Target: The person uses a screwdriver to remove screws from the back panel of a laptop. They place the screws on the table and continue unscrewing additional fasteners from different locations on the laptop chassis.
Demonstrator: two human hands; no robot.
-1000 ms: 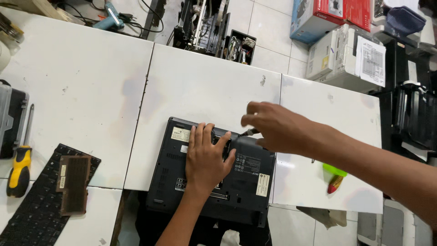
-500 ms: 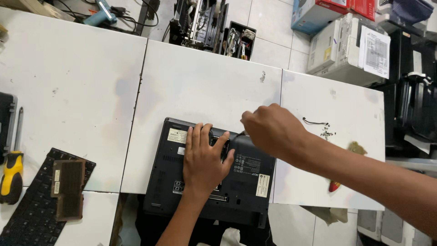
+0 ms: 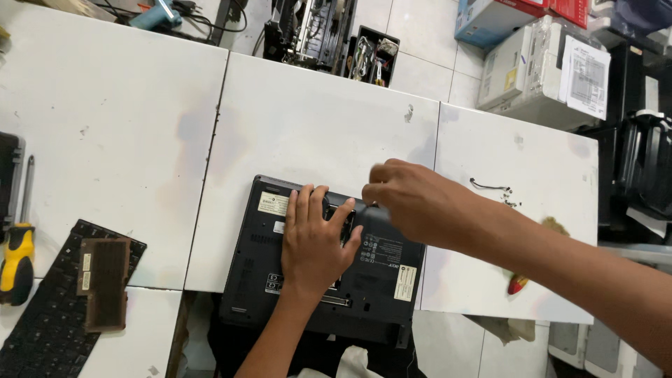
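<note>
At front edge of white bench (image 3: 315, 105): black laptop (image 3: 318, 280), underside up, overhanging gap between panels, same spot as second ago; pale stickers, vent slots visible. Left hand (image 3: 315, 241) flat on base, fingers released, spread; unmoved. Right hand (image 3: 420, 203) shifted slightly along rear edge, fingers clenched on small dark tool, blurred. Green-handled item formerly beyond right forearm gone; loose screws, thin wire (image 3: 493, 190) now exposed
</note>
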